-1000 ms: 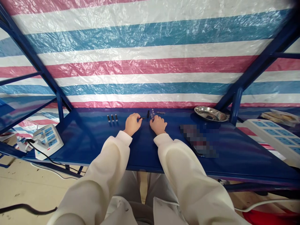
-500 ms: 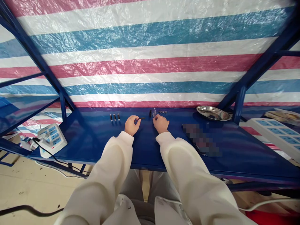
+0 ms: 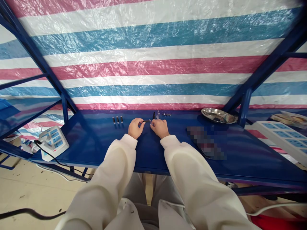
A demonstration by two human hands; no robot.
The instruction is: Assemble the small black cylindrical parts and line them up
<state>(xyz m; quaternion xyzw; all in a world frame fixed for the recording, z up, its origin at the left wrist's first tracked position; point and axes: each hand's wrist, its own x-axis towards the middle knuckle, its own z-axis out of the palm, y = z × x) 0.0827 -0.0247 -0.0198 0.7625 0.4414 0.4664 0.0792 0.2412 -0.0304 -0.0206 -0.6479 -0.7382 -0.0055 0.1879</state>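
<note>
My left hand (image 3: 135, 127) is closed in a pinch on a thin dark stick-like part (image 3: 146, 121) that points to the right. My right hand (image 3: 160, 127) is also closed, its fingertips meeting the free end of that part; something small and pale shows at them. Both hands rest on the blue metal shelf (image 3: 100, 143). Just behind them stand a small black cylinder (image 3: 153, 115) and a small clear vial (image 3: 158, 114), with a row of tiny dark pieces (image 3: 166, 114) to the right. Three small dark cylinders (image 3: 117, 119) stand upright left of my left hand.
A shallow steel dish (image 3: 218, 115) sits at the back right by a blue upright post (image 3: 242, 107). A blurred dark flat object (image 3: 206, 142) lies right of my hands. White power strips lie at the left (image 3: 53, 140) and right (image 3: 280, 135). A striped tarp (image 3: 153, 54) closes the back.
My right hand has come back from the vial and small parts and moved left to meet the tip of the stick in my left hand. The view shifted slightly.
</note>
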